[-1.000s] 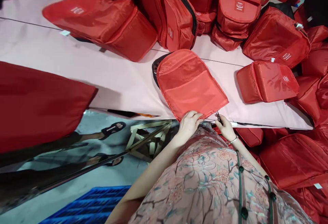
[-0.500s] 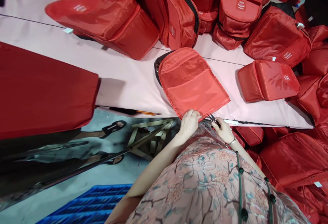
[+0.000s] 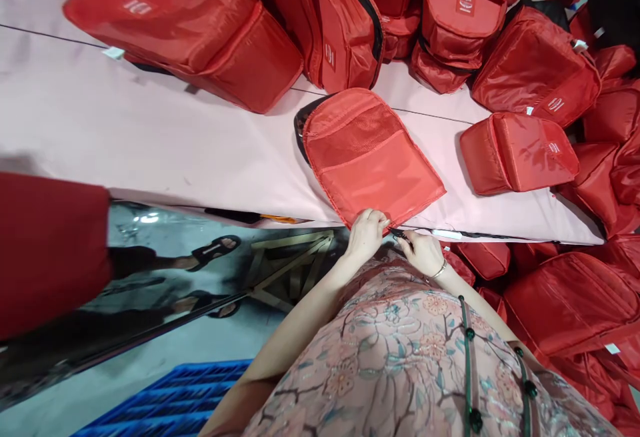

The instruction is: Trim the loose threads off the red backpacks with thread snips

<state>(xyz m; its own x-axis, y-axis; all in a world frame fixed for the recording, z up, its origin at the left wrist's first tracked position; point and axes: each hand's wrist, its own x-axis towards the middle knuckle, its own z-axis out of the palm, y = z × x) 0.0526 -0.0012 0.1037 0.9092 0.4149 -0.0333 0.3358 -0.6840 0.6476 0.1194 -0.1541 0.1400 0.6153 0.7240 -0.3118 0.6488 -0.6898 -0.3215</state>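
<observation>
An inside-out red bag piece (image 3: 370,157) with a mesh pocket lies in front of me at the table's near edge, a black part showing under its left side. My left hand (image 3: 367,231) pinches its lower edge between closed fingers. Small black thread snips (image 3: 399,233) sit in my right hand (image 3: 423,251), whose fingers are closed around them. The tips of the snips are at the bag's bottom edge, right beside my left fingertips; the blades look closed, and the cut spot itself is too small to make out.
Several finished red backpacks (image 3: 335,23) stand along the back of the pink-covered table (image 3: 200,150). A small red bag (image 3: 520,152) lies to the right. More red bags (image 3: 570,297) are piled below right. At left, a person carries a large red thing (image 3: 50,250). A blue pallet (image 3: 170,400) is on the floor.
My right hand has moved left, bringing the snips to the bag's edge, and their blades have come together. At left, the large red thing has shifted away to the left.
</observation>
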